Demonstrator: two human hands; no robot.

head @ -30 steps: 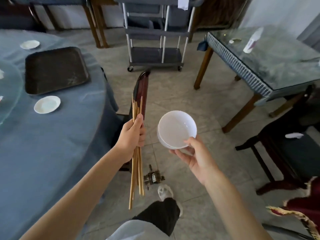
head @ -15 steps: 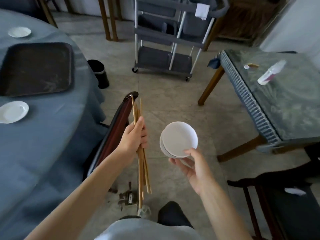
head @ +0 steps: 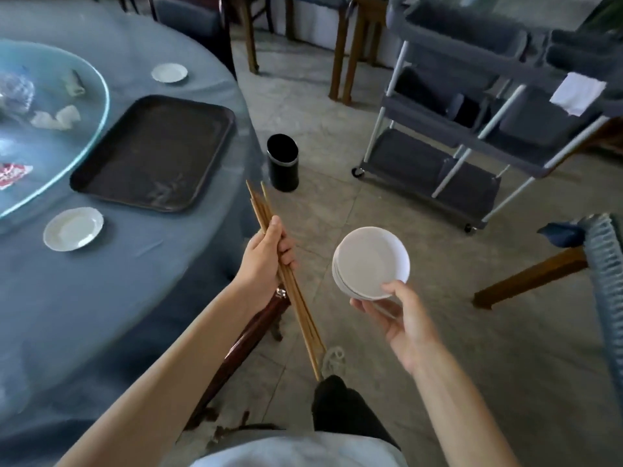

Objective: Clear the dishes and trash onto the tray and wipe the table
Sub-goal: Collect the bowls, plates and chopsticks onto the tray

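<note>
My left hand [head: 266, 261] grips a bundle of several wooden chopsticks [head: 296, 298] beside the table's edge, their tips pointing up toward the tray. My right hand [head: 401, 321] holds a small stack of white bowls [head: 371, 261] over the floor, thumb on the rim. The dark brown tray [head: 155, 153] lies bare on the round table's blue cloth [head: 84, 298]. One white saucer [head: 73, 228] sits in front of the tray and another white saucer [head: 169, 72] behind it. Crumpled tissues [head: 55, 117] and wrappers lie on the glass turntable [head: 84, 136].
A black bin [head: 282, 162] stands on the floor by the table. A grey wheeled cart [head: 472, 129] with a white cloth [head: 576, 93] on it is at the right. A dark wooden chair [head: 242, 345] is under my left arm. A second table's corner [head: 603, 251] is at far right.
The view has swung left toward the round table, so the tray and turntable now sit closer and more central. Both hands keep their holds on the chopsticks and bowls.
</note>
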